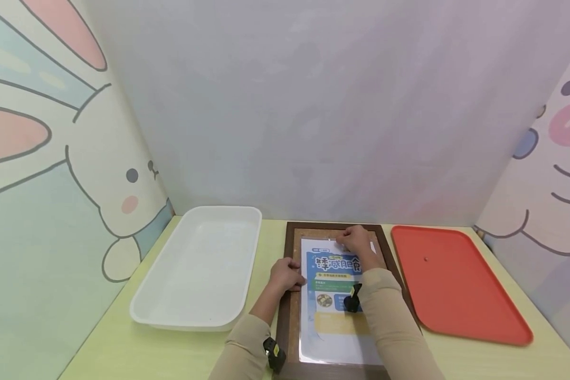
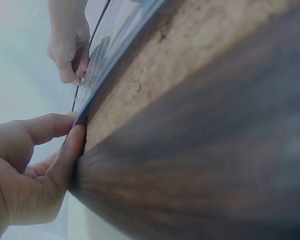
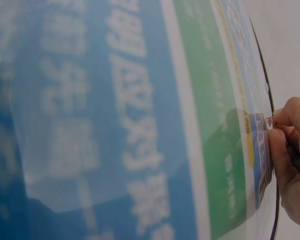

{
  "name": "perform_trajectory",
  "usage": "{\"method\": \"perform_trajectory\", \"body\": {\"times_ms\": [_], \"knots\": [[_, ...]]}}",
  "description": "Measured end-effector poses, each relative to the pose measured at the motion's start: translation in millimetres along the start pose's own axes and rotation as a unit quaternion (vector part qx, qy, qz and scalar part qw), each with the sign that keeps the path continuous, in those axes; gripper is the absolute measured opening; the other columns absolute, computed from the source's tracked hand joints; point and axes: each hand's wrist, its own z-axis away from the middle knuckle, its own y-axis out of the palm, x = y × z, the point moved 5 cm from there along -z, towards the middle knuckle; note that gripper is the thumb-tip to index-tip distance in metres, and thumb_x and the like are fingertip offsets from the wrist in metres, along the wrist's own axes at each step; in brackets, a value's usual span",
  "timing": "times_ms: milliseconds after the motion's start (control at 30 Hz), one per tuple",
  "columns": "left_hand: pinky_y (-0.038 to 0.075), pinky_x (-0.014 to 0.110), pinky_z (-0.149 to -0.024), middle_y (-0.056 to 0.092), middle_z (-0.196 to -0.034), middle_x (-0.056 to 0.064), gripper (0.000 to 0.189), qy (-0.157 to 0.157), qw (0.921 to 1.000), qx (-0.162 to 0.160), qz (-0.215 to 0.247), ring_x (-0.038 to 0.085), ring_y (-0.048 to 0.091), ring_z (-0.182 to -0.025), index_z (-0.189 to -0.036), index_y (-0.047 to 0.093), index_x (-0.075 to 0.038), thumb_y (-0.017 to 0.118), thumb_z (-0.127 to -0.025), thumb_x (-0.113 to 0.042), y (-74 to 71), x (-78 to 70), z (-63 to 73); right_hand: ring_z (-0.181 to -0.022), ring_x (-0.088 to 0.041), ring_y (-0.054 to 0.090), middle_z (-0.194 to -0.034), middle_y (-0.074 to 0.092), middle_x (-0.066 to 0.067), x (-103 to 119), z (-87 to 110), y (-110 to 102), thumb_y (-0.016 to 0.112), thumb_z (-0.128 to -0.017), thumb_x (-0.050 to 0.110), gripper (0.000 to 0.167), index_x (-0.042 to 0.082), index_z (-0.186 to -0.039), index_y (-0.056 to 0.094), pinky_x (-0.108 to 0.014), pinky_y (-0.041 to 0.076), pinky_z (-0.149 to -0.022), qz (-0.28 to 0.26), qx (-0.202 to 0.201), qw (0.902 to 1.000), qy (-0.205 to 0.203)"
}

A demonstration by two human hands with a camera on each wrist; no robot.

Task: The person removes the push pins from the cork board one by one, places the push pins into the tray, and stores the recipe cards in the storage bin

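1. On tabletop [image 1: 109, 343]: wood-framed corkboard [image 1: 294, 322], placed between white plastic tub [image 1: 195, 274] and red tray [image 1: 461, 290].
2. Over the cork: glossy printed poster [image 1: 331, 319], laid lengthwise inside the frame.
3. With left hand [image 1: 286, 274]: thumb and fingertip nearly together, pinching the poster's left edge.
4. With right hand [image 1: 356, 240]: fingers curled, pinching a small clear item [image 3: 269, 122] at the poster's top edge; too blurred to identify.
5. In red tray: one small object [image 1: 425, 259], too small to identify.
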Motion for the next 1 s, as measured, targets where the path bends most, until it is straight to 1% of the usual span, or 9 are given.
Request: {"method": "perform_trajectory", "body": {"times_ms": [67,267,400,533,633,700,833,933,1000], "knots": [[0.054,0.025,-0.047,0.054,-0.083,0.013,0.039,0.002,1.0000,0.000,-0.001,0.020,0.060,-0.059,-0.100,0.060,0.001,0.074,-0.065,0.013,-0.5,-0.5,-0.3,-0.058,-0.018,0.054,-0.065,0.058,-0.005,-0.7,-0.1,-0.8,0.069,-0.080,0.017,0.014,0.004,-0.076,0.067,-0.020,0.038,-0.040,-0.007,-0.004,1.0000,0.003],[0.054,0.025,-0.047,0.054,-0.082,0.012,0.039,-0.008,1.0000,-0.001,-0.006,0.019,0.059,-0.058,-0.100,0.060,0.000,0.075,-0.066,0.011,-1.6,-0.1,-1.9,-0.056,-0.016,0.053,-0.063,0.059,-0.005,-1.8,2.1,-1.7,0.067,-0.083,0.017,0.017,0.001,-0.079,0.066,-0.019,0.038,-0.040,-0.039,-0.005,0.9992,0.001],[0.054,0.025,-0.047,0.054,-0.082,0.012,0.039,-0.008,1.0000,0.000,-0.002,0.020,0.060,-0.058,-0.101,0.060,0.000,0.074,-0.066,0.012,-0.6,0.1,-2.0,-0.058,-0.017,0.055,-0.066,0.060,-0.006,-3.5,5.2,-3.8,0.067,-0.084,0.021,0.019,0.003,-0.081,0.067,-0.019,0.040,-0.041,-0.033,-0.004,0.9994,0.006],[0.054,0.024,-0.048,0.054,-0.083,0.012,0.039,-0.005,1.0000,0.002,0.000,0.020,0.060,-0.059,-0.101,0.060,0.000,0.074,-0.067,0.012,3.4,-0.9,-2.5,-0.062,-0.018,0.056,-0.073,0.061,-0.007,-6.6,10.3,-11.2,0.066,-0.085,0.022,0.019,0.003,-0.085,0.067,-0.019,0.042,-0.043,-0.025,-0.004,0.9997,-0.004],[0.054,0.024,-0.048,0.054,-0.084,0.012,0.039,-0.003,1.0000,0.001,-0.002,0.019,0.060,-0.060,-0.101,0.060,0.000,0.074,-0.067,0.011,6.1,-3.4,-4.7,-0.065,-0.020,0.058,-0.078,0.062,-0.010,-9.5,13.5,-19.3,0.065,-0.085,0.017,0.016,0.001,-0.088,0.067,-0.018,0.044,-0.044,-0.047,-0.003,0.9987,-0.017],[0.054,0.023,-0.047,0.054,-0.083,0.011,0.038,0.000,1.0000,0.000,-0.006,0.019,0.060,-0.060,-0.101,0.060,-0.001,0.075,-0.067,0.011,7.8,-5.5,-6.6,-0.067,-0.020,0.059,-0.080,0.062,-0.011,-12.3,15.1,-24.9,0.064,-0.085,0.014,0.014,0.001,-0.090,0.066,-0.016,0.046,-0.045,-0.061,-0.001,0.9980,-0.017],[0.053,0.023,-0.047,0.054,-0.082,0.011,0.038,-0.005,0.9999,-0.001,-0.009,0.019,0.059,-0.059,-0.100,0.060,-0.001,0.075,-0.067,0.011,10.7,-6.2,-9.8,-0.071,-0.021,0.059,-0.084,0.062,-0.013,-15.6,19.2,-35.6,0.063,-0.084,0.009,0.015,-0.001,-0.094,0.066,-0.019,0.050,-0.052,-0.072,0.002,0.9972,-0.019],[0.053,0.023,-0.046,0.053,-0.081,0.011,0.037,-0.008,0.9999,-0.004,-0.014,0.019,0.059,-0.059,-0.099,0.060,-0.001,0.075,-0.067,0.011,10.9,-4.2,-8.7,-0.073,-0.021,0.058,-0.089,0.061,-0.014,-17.2,23.6,-40.9,0.064,-0.085,0.008,0.017,-0.002,-0.098,0.066,-0.025,0.054,-0.059,-0.073,0.004,0.9973,-0.013],[0.053,0.023,-0.046,0.053,-0.082,0.011,0.037,-0.007,0.9999,-0.002,-0.014,0.019,0.059,-0.059,-0.099,0.060,-0.001,0.075,-0.067,0.011,10.5,-3.3,-7.9,-0.074,-0.022,0.059,-0.092,0.061,-0.015,-18.9,25.2,-44.7,0.063,-0.086,0.008,0.018,-0.002,-0.101,0.066,-0.026,0.055,-0.061,-0.070,0.000,0.9975,-0.008]]}}
